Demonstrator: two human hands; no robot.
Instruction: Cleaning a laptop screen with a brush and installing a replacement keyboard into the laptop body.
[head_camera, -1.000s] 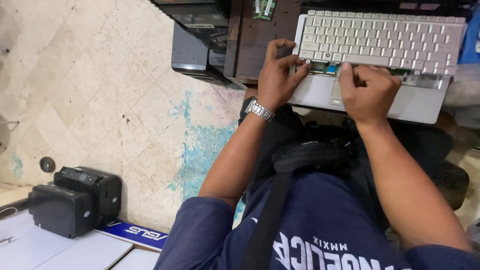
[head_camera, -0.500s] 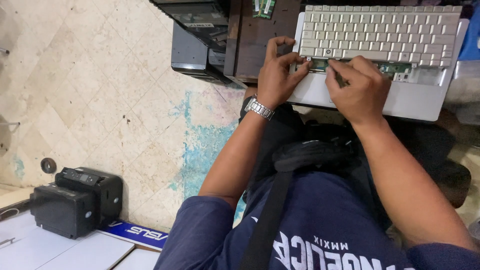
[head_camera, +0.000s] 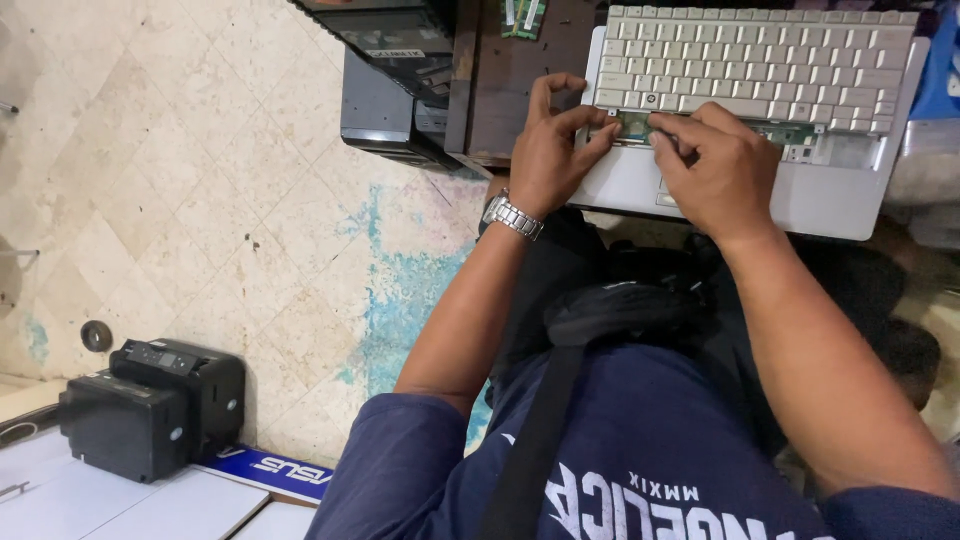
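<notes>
Both hands work at a white laptop (head_camera: 760, 190) lying at the front edge of the dark wooden bench (head_camera: 510, 90). Left hand (head_camera: 552, 150), wearing a metal wristwatch (head_camera: 512, 215), and right hand (head_camera: 712, 165) pinch with curled fingertips at the green circuit strip (head_camera: 632, 124) exposed below the lifted keyboard (head_camera: 750, 60).

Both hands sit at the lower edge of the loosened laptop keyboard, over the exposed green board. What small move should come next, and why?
Probably a gentle lift of the white keyboard at its lower edge. The left hand and right hand both have fingertips at the gap where the green board shows above the palm rest. Whether a cable still ties it down is hidden, so go slowly.
</notes>
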